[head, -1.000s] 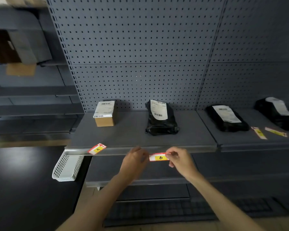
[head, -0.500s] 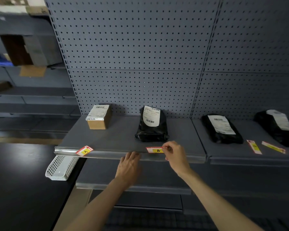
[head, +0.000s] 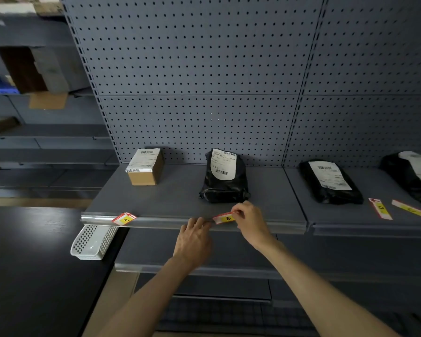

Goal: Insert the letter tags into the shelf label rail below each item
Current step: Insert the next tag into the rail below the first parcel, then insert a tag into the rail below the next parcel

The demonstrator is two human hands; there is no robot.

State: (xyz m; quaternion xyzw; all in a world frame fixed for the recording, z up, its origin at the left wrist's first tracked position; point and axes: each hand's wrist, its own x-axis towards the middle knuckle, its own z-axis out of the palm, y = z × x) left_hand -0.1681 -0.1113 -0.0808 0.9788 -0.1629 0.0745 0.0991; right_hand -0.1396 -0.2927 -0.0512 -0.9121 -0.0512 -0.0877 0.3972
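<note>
A red and yellow tag marked B point(head: 224, 218) sits at the label rail point(head: 161, 222), just below a black parcel bag point(head: 225, 177). My right hand point(head: 249, 221) pinches the tag's right end. My left hand point(head: 195, 239) rests against the rail beside the tag's left end, fingers pressed to the rail. Tag A point(head: 124, 218) sits tilted in the rail below a small cardboard box point(head: 145, 166). Two more tags point(head: 380, 208) point(head: 410, 209) lie loose on the right shelf beside two black bags point(head: 331, 182) point(head: 413, 175).
A white perforated basket point(head: 93, 242) hangs off a dark table point(head: 29, 263) at the left, under the rail's end. A lower shelf point(head: 204, 266) juts out beneath my forearms. Pegboard backs the shelf. Blurred shelving with boxes stands far left.
Tag B has risen from below the shelf edge up to the rail. My left hand let go of it and came to rest on the rail. The view has moved closer.
</note>
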